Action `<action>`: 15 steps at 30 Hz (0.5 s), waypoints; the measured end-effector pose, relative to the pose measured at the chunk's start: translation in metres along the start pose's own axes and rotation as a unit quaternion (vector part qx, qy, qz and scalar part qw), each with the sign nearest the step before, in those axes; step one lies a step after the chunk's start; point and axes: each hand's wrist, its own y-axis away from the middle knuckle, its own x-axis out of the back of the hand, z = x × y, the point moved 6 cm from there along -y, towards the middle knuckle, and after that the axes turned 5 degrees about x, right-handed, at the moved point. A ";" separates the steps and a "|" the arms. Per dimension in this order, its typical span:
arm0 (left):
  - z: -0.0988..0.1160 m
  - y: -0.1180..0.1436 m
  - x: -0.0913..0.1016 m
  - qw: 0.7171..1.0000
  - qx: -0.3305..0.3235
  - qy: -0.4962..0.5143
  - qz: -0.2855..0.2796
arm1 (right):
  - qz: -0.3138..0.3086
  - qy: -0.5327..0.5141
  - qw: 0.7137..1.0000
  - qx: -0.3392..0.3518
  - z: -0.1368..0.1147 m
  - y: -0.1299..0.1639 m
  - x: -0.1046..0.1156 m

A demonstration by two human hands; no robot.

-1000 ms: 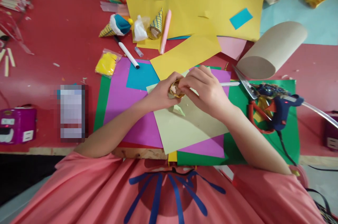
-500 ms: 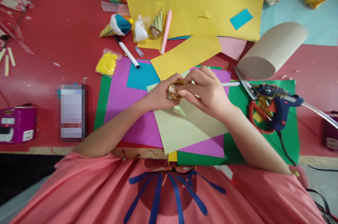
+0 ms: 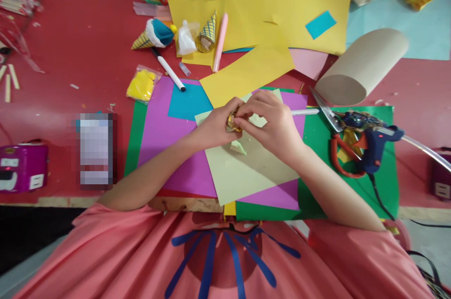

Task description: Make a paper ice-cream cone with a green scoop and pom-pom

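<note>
My left hand and my right hand meet over a pale green paper sheet. Both grip a small yellow paper cone between their fingertips; most of the cone is hidden by the fingers. A small pale green paper scrap lies just below the hands. Under the green sheet lie purple paper, a teal square and dark green paper.
Red-handled scissors and a blue glue gun lie at the right. A cardboard roll sits behind them. Finished paper cones, a black-tipped marker, a yellow bag and large yellow sheets fill the back.
The fingers of both hands shifted slightly around the small cone, turning it a little. The arms stay in the same place.
</note>
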 end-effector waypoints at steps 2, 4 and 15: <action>0.001 0.000 0.001 1.000 -0.012 0.003 0.005 | 0.004 -0.005 1.000 0.023 -0.002 0.000 -0.001; 0.001 -0.001 0.002 1.000 -0.014 0.003 0.006 | 0.009 0.006 0.998 0.067 -0.005 0.001 -0.002; -0.009 -0.002 0.011 0.999 0.012 0.013 0.033 | -0.092 0.088 0.979 0.162 -0.018 0.010 -0.004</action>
